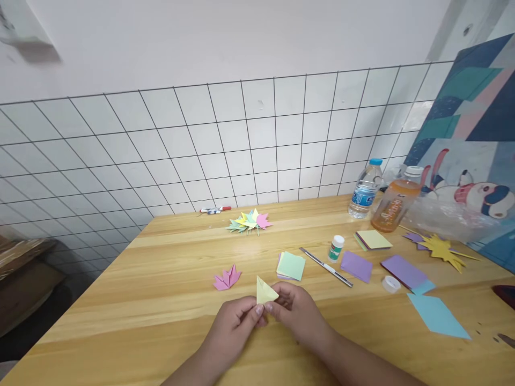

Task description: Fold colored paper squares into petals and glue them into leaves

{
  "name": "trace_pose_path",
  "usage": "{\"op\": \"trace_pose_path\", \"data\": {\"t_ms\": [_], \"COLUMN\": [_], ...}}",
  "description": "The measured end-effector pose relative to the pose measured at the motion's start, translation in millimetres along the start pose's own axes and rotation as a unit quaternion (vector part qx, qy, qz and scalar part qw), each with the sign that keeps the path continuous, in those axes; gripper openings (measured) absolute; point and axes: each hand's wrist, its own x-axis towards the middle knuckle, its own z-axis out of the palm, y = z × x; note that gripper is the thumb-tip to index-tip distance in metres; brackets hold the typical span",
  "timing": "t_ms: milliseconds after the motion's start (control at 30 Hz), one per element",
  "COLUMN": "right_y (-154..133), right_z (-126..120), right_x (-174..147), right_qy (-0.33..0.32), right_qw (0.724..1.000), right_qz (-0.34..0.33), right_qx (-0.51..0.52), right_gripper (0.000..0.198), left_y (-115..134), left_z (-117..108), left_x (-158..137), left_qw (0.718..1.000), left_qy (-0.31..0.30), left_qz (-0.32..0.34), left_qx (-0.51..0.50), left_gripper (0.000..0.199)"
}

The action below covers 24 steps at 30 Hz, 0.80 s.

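Between my two hands is a pale yellow folded paper (pixel 265 292), pointed at the top and held just above the table. My left hand (pixel 234 325) pinches its lower left corner between thumb and fingers. On the other side, my right hand (pixel 300 312) grips the lower right edge, its thumb close to the left thumb. A pink folded paper piece (pixel 227 278) lies to the left, beyond my left hand. Just past my right hand rests a small stack of paper squares (pixel 291 266), light green on top.
Several folded paper pieces (pixel 250 221) and markers (pixel 215 210) lie at the back. To the right are a utility knife (pixel 326 267), a glue bottle (pixel 336 248), purple paper (pixel 357 266), a tape roll (pixel 391 284), blue paper (pixel 438 316), a water bottle (pixel 365 190) and an orange drink bottle (pixel 396 201).
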Motion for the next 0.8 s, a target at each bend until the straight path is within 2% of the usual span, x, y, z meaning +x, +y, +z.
{"op": "trace_pose_path", "data": {"t_ms": [67,267,400,500,667,800], "right_y": [1.9,4.9,3.0,1.0,-1.1,-1.4], "right_z": [-0.6,-2.7,-2.6,-1.3,-0.2,-1.2], "right_x": [1.7,3.3,1.9,-0.1,-2.9,-2.6], "right_qy": [-0.002,0.011,0.025,0.023,0.000,-0.005], "right_qw": [1.000,0.999,0.999,1.000,1.000,1.000], "right_qz": [0.002,0.012,0.026,0.014,-0.009,-0.004], "right_qx": [0.013,0.041,0.019,-0.001,0.005,0.009], "right_gripper": [0.014,0.021,0.023,0.021,0.018,0.022], "left_y": [1.1,2.5,0.3,-0.6,0.6,2.2], "left_z": [-0.8,-0.4,1.5,1.9,-0.2,-1.4], "left_x": [0.0,0.0,-0.7,-1.4,-1.4,-1.4], "left_qw": [1.000,0.997,0.999,0.999,1.000,0.999], "left_qy": [0.002,-0.002,0.021,0.029,0.015,-0.033], "left_qz": [-0.003,-0.021,-0.017,-0.017,-0.007,-0.007], "left_qx": [-0.001,-0.073,-0.026,0.013,0.002,-0.012], "left_gripper": [0.036,0.037,0.025,0.026,0.035,0.040]}}
